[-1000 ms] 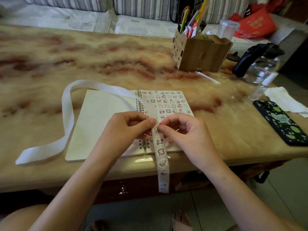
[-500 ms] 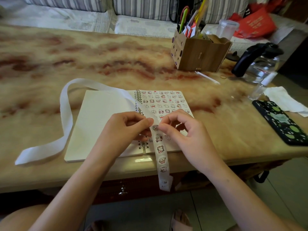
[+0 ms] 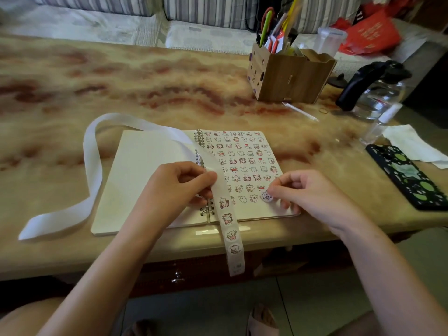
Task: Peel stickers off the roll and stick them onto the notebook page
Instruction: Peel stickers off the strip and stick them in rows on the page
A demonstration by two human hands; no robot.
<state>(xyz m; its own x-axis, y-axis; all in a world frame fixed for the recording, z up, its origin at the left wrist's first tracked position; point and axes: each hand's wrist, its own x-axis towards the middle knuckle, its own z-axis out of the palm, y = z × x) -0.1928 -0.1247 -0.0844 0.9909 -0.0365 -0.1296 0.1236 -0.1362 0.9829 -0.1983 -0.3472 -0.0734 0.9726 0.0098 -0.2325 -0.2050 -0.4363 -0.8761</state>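
Since 1 s ago the right hand (image 3: 312,192) has left the strip & carried one small round glossy cartoon sticker (image 3: 266,196), pinched at curled fingertips, to the part-filled bottom row of the spiral-bound notebook's matte right page (image 3: 244,163), so peel looks done, sticking under way. The left hand (image 3: 174,190) still pinches the long slick white backing strip (image 3: 228,219) by the wire spine. Its printed end hangs limp off the polished marbled tan-red table (image 3: 145,81).
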